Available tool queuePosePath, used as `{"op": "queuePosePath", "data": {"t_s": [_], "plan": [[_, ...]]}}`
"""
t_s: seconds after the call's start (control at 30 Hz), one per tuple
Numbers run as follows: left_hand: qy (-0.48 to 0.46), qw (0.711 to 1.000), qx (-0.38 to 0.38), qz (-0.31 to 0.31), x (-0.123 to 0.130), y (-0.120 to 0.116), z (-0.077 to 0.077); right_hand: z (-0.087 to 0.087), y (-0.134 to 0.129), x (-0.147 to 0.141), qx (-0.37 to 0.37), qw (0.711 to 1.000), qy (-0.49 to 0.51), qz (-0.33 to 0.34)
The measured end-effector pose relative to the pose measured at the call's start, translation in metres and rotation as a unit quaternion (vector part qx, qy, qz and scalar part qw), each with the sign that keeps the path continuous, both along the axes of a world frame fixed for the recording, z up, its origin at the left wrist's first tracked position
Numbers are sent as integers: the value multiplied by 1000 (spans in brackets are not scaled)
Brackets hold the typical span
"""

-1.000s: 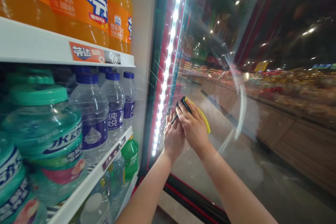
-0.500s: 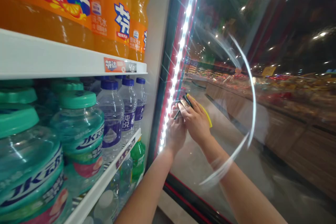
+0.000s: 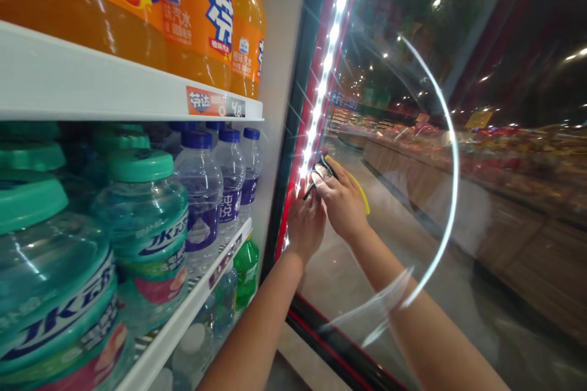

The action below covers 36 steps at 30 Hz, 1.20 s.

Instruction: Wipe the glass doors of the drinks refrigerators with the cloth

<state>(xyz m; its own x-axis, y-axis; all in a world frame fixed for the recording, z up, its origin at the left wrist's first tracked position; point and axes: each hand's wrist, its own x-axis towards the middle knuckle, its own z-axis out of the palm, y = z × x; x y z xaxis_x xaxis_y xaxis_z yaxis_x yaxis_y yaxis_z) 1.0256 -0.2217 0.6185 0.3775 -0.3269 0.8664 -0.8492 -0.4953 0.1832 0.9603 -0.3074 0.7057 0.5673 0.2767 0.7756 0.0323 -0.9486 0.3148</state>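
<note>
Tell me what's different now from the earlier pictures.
The left hand and right hand have moved toward the light strip, the left now overlapping its lower part. The view has swung left, so the bottles sit farther right in the picture. The bright arc on the glass looks longer. Nothing was visibly taken hold of or let go; the right hand still lies over the cloth.

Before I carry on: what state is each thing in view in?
Cloth: held under the right hand, partly hidden
Light strip: lit
Glass: see-through, showing reflections
Orange drink bottles: upright, caps out of frame
Teal-capped bottles: upright, capped
Purple-capped bottles: upright, capped
Green bottle: upright, cap unclear
</note>
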Motion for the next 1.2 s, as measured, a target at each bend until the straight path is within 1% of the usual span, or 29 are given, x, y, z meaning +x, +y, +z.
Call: {"op": "queuePosePath", "data": {"t_s": [0.03,0.07,0.13,0.2,0.27,0.3,0.33,0.37,0.4,0.47,0.53,0.6,0.63,0.67,0.73,0.77,0.8,0.87,0.93,1.0,1.07,1.13,1.2], "plan": [[0,1000,0,5,6,3,-5,-3,4,6,-3,1000,10,4],[1,1000,-2,8,10,6,-14,-9,8,11,-6,1000,22,10],[10,1000,-3,15,7,9,-43,-33,11,13,-17,999,43,20],[27,999,0,21,-8,10,-77,-64,10,6,-30,997,61,28],[39,999,7,23,-31,9,-105,-94,5,-10,-42,995,77,37],[44,999,10,22,-43,8,-114,-104,2,-19,-46,995,82,42],[49,999,13,19,-53,6,-120,-111,-2,-29,-48,994,85,46],[55,998,14,16,-61,5,-122,-114,-5,-38,-48,994,84,47],[59,998,15,12,-66,3,-120,-114,-8,-45,-44,995,80,45],[59,998,18,5,-65,-1,-107,-104,-11,-50,-26,997,62,37],[49,998,28,13,-52,-2,-92,-91,-9,-41,-6,999,41,29],[44,998,38,32,-34,1,-84,-85,-1,-23,4,999,36,27],[47,997,43,41,-26,4,-85,-86,3,-13,3,999,40,26],[52,996,48,47,-21,9,-89,-90,8,-5,-1,998,48,28],[60,995,56,51,-20,18,-106,-106,15,4,-19,997,68,35],[62,995,60,51,-24,23,-117,-116,17,3,-28,996,76,40],[65,995,63,51,-32,26,-128,-126,16,-2,-37,995,81,43],[69,994,65,46,-54,26,-147,-141,12,-23,-46,994,81,51],[69,995,59,32,-77,18,-157,-147,2,-52,-48,995,66,53],[60,997,50,11,-96,3,-155,-141,-8,-80,-49,997,48,37],[48,998,43,2,-105,-13,-146,-130,-15,-99,-51,998,29,21],[39,998,40,9,-106,-23,-134,-118,-18,-108,-56,998,6,14],[32,999,39,17,-103,-27,-126,-112,-17,-108,-57,998,-11,16]]}}
